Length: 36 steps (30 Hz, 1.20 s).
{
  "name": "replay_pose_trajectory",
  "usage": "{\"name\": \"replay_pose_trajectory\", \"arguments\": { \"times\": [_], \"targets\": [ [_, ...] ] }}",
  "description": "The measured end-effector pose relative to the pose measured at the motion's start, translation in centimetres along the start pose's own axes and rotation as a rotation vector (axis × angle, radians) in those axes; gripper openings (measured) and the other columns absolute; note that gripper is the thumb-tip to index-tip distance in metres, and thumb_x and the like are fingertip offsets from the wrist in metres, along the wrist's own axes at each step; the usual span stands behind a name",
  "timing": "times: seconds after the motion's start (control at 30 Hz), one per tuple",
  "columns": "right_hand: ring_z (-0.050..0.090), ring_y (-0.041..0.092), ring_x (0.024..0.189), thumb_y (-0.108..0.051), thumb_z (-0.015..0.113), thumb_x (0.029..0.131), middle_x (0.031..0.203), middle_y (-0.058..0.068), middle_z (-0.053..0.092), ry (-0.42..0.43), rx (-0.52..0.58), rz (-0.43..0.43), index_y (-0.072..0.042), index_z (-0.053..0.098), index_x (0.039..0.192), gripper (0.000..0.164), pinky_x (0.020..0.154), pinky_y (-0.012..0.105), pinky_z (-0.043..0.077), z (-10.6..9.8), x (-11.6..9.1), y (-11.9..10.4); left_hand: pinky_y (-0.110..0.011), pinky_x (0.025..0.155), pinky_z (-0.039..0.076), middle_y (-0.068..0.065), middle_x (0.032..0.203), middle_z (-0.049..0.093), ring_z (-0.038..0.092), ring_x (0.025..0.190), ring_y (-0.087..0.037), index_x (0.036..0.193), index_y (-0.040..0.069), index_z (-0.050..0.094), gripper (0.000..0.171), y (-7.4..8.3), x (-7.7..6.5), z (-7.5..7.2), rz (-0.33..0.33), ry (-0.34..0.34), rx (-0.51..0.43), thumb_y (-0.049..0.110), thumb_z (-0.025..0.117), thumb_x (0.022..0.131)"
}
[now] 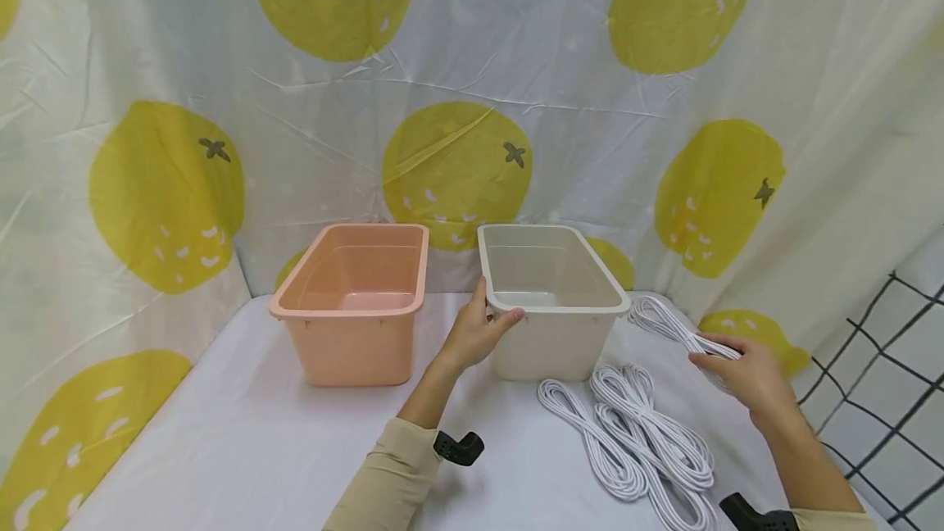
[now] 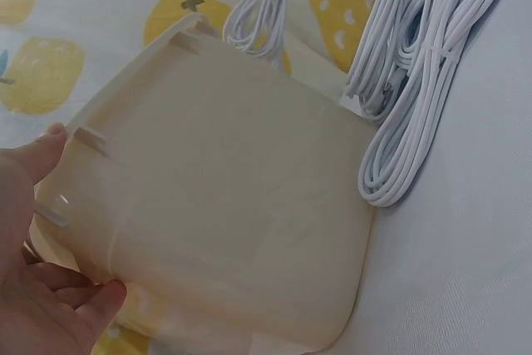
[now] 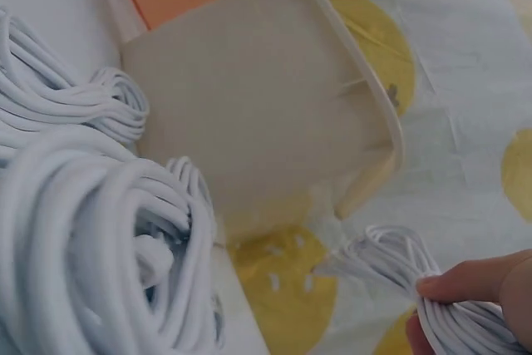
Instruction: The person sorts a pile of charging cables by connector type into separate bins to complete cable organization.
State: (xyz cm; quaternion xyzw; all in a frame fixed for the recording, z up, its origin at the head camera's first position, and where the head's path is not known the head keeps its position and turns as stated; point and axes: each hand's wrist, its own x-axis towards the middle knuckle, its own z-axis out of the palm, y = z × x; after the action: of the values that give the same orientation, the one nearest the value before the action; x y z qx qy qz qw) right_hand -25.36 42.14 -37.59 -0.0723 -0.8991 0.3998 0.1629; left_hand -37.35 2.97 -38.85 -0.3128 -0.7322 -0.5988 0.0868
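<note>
My left hand (image 1: 472, 333) holds the near left corner of a cream plastic bin (image 1: 553, 347), thumb on its front and fingers along its left side. In the left wrist view, the thumb and fingertips touch the bin's wall (image 2: 224, 180). My right hand (image 1: 755, 371) grips a bundled white cable (image 1: 664, 322) at the bin's right, above the table. The right wrist view shows this cable (image 3: 391, 263) pinched between thumb and fingers. Several more coiled white cables (image 1: 656, 441) lie on the table in front of the bin, between my two hands.
An orange-pink bin (image 1: 354, 351) stands left of the cream one, with a gap between them. A black wire grid (image 1: 885, 392) leans at the right edge. The white tabletop (image 1: 221, 449) backs onto a lemon-print curtain (image 1: 575, 88).
</note>
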Motion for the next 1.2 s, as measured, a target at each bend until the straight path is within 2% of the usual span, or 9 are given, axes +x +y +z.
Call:
{"name": "replay_pose_trajectory", "arguments": {
  "times": [0.07,0.17,0.23,0.37,0.5,0.6,0.8,0.97,1.2],
  "targets": [
    [0.059,0.029,0.099,-0.031,0.078,0.095,0.131,0.031,0.058,0.023,-0.008,-0.025,0.009,0.061,0.135,0.059,0.068,0.028,0.051,-0.5,0.2,-0.4,-0.05,0.108,0.046,-0.015,0.139,0.06,0.055,0.131,-0.03,0.157,0.016,0.03,0.074,0.0,0.0,0.0,0.0,0.001,-0.007,0.025,0.075,0.099],
    [0.059,0.022,0.093,-0.033,0.078,0.095,0.13,0.03,0.06,0.04,-0.027,-0.061,0.007,0.062,0.135,0.059,0.064,0.025,0.052,-1.4,0.6,-1.4,-0.051,0.108,0.045,-0.015,0.14,0.06,0.054,0.132,-0.029,0.157,0.017,0.031,0.074,-0.1,0.0,0.1,-0.002,0.005,-0.013,0.025,0.075,0.099],
    [0.061,0.025,0.095,-0.035,0.076,0.096,0.132,0.033,0.058,0.036,-0.028,-0.069,0.006,0.06,0.138,0.061,0.064,0.024,0.054,-2.0,0.8,-2.5,-0.051,0.108,0.045,-0.015,0.14,0.06,0.054,0.132,-0.029,0.158,0.016,0.03,0.075,-0.1,0.0,0.1,-0.003,0.007,-0.016,0.025,0.075,0.099],
    [0.059,0.043,0.108,-0.041,0.073,0.098,0.137,0.036,0.054,0.018,-0.028,-0.068,0.005,0.057,0.142,0.066,0.065,0.023,0.054,-2.8,1.6,-4.6,-0.049,0.109,0.045,-0.014,0.14,0.06,0.055,0.131,-0.026,0.158,0.016,0.029,0.076,0.1,0.0,0.0,-0.006,0.001,-0.012,0.025,0.075,0.099],
    [0.055,0.045,0.115,-0.04,0.074,0.098,0.138,0.033,0.054,-0.019,-0.006,-0.091,0.004,0.057,0.143,0.066,0.069,0.019,0.051,-2.8,2.5,-6.5,-0.047,0.108,0.046,-0.013,0.139,0.06,0.056,0.13,-0.025,0.158,0.014,0.029,0.075,0.2,0.0,0.0,-0.008,0.0,-0.011,0.025,0.074,0.099],
    [0.057,0.039,0.112,-0.038,0.075,0.097,0.137,0.031,0.055,-0.044,0.014,-0.128,0.003,0.057,0.143,0.065,0.069,0.02,0.052,-2.2,3.4,-7.8,-0.048,0.107,0.047,-0.014,0.138,0.06,0.056,0.13,-0.026,0.158,0.01,0.03,0.075,0.2,0.0,0.0,-0.004,0.003,-0.007,0.025,0.074,0.099],
    [0.058,0.026,0.099,-0.032,0.081,0.093,0.13,0.025,0.062,-0.036,0.047,-0.183,0.0,0.065,0.136,0.056,0.07,0.023,0.053,-0.2,5.1,-10.3,-0.051,0.106,0.048,-0.017,0.136,0.061,0.058,0.128,-0.03,0.155,0.004,0.031,0.072,0.1,-0.1,-0.1,0.014,0.005,-0.017,0.021,0.074,0.099],
    [0.059,0.029,0.102,-0.026,0.079,0.094,0.126,0.023,0.065,-0.039,0.067,-0.211,0.0,0.067,0.133,0.049,0.073,0.019,0.051,1.6,6.1,-12.2,-0.051,0.108,0.045,-0.017,0.138,0.06,0.057,0.129,-0.029,0.155,0.008,0.032,0.072,0.1,0.0,0.0,0.001,-0.005,-0.036,0.022,0.074,0.099],
    [0.062,0.031,0.106,-0.015,0.082,0.09,0.124,0.023,0.068,-0.011,0.076,-0.275,0.001,0.071,0.128,0.042,0.075,0.018,0.048,4.0,7.2,-14.2,-0.047,0.109,0.045,-0.013,0.138,0.061,0.056,0.13,-0.025,0.155,0.015,0.032,0.072,0.2,0.2,0.0,-0.017,-0.004,-0.029,0.023,0.076,0.098]
  ]
}}
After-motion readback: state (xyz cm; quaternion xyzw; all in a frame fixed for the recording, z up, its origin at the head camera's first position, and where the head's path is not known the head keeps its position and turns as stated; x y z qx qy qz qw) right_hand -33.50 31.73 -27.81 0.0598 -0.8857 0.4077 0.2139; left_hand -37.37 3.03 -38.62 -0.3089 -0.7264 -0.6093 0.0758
